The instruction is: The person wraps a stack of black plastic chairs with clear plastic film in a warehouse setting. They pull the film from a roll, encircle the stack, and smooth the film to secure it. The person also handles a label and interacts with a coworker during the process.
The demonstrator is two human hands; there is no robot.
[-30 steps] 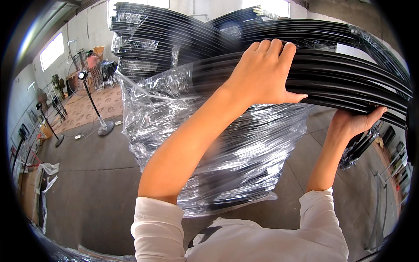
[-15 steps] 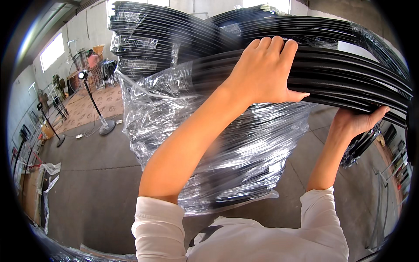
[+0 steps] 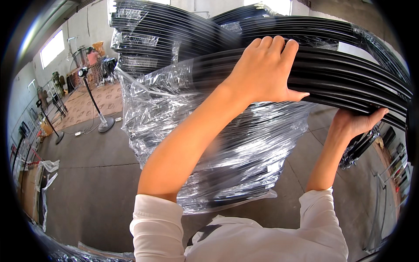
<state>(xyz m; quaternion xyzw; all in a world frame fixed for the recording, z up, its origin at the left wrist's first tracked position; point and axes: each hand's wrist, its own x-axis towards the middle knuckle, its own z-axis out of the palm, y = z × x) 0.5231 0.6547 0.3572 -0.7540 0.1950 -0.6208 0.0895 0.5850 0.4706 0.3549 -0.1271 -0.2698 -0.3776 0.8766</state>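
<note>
While left hand (image 3: 265, 73) clasps black tubes (image 3: 340, 72), right hand (image 3: 354, 124) underneath, each grip pinching them

Bright window (image 3: 52, 49) in a pale wall (image 3: 98, 30), grey floor (image 3: 96, 192) with dark seams.

Dressed in an off-white shirt (image 3: 266, 242), softly creased across the front, with a dark grey patch (image 3: 206, 232) toward its left. Covered to near the elbows — stacked in folds at the left sleeve (image 3: 157, 229) with a broad, cuff-like band, rumpled at the right sleeve (image 3: 320, 214). Bare along the forearms (image 3: 187, 142), left hand (image 3: 264, 76) and right hand (image 3: 354, 124).
</note>
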